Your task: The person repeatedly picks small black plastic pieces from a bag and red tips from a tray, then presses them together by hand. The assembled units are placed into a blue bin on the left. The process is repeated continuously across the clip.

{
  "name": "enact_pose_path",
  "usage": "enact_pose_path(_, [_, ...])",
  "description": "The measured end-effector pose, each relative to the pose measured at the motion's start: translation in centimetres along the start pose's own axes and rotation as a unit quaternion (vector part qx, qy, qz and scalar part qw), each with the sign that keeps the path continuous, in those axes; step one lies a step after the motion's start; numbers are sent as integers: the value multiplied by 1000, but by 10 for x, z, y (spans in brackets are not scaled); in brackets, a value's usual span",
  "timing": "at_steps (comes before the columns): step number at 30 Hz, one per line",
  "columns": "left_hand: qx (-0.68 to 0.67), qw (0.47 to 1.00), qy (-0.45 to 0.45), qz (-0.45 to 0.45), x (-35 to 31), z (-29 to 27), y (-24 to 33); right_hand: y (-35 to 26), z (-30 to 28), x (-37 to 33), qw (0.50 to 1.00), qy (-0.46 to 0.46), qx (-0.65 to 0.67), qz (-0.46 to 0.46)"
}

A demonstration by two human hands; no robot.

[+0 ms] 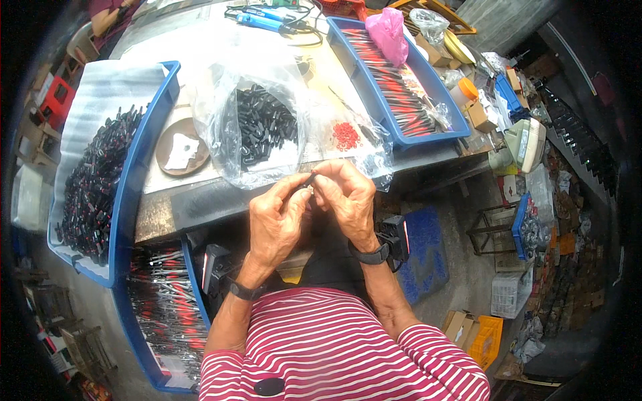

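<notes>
My left hand (pixel 277 215) and my right hand (pixel 349 202) meet just off the table's front edge. Between their fingertips is a small black plastic part (pixel 309 181); the fingers hide most of it. Both hands are pinched on it. Beyond them, a clear plastic bag (pixel 221 144) lies open with many black plastic parts (pixel 261 123) in it. Small red rings (pixel 346 136) are heaped on clear plastic to the right of the bag. A round brown dish (pixel 167 162) with a white piece (pixel 181 151) on it stands left of the bag.
A blue tray (pixel 140 147) of black parts stands at the left, above another blue tray (pixel 124 314) of red and silver rods. At the back right, a third blue tray (pixel 435 141) holds red and black rods and a pink bag (pixel 386 35). Blue tools (pixel 261 21) lie farther back.
</notes>
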State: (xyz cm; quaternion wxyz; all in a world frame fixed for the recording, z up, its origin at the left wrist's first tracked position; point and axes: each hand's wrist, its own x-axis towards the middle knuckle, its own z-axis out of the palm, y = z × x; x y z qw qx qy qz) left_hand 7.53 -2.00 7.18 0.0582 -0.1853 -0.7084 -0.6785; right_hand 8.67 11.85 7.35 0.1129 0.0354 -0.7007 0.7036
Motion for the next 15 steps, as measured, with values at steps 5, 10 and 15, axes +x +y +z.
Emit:
enact_pose_path(5, [-6, 1000, -1, -15, -1, -1, 3, 0, 3, -1, 1000, 17, 19, -12])
enact_pose_path(10, [-31, 999, 17, -14, -4, 3, 8, 4, 10, -1, 995, 42, 33, -89])
enact_pose_path(15, [-60, 997, 21, -39, -5, 3, 14, 7, 11, 0, 992, 34, 36, -114])
